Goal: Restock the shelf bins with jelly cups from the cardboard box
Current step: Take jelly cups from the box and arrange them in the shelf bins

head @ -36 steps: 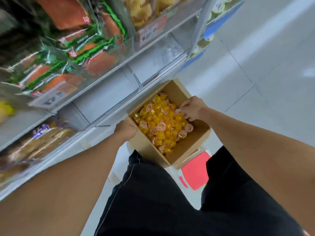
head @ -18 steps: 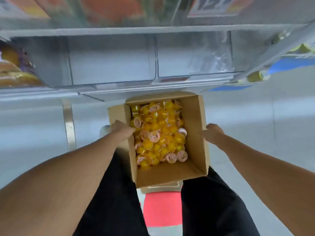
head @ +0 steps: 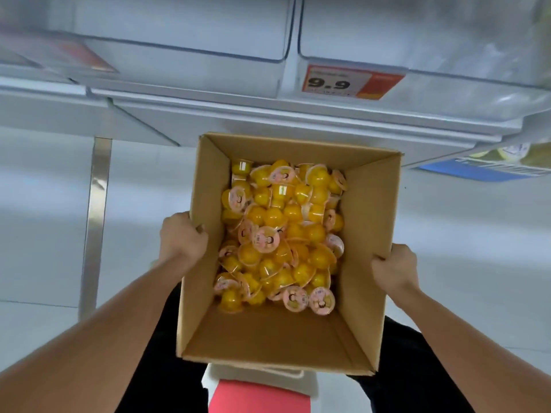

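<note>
An open cardboard box (head: 369, 222) sits in front of me above my legs, holding a heap of yellow jelly cups (head: 280, 231) with pink printed lids. My left hand (head: 182, 236) grips the box's left wall at its top edge. My right hand (head: 393, 269) clasps the right wall from outside. Clear plastic shelf bins (head: 185, 31) hang just beyond the box; the two in front of me look empty.
An orange and white price tag (head: 351, 83) reading 9.9 hangs on the right bin's front. A metal shelf upright (head: 95, 216) stands at left. A red stool (head: 259, 397) shows below the box, between my black-trousered legs. Pale floor tiles lie all around.
My view has swung to face the shelf squarely and the box now sits closer and larger. My right hand left the cups and took hold of the box's right wall.
</note>
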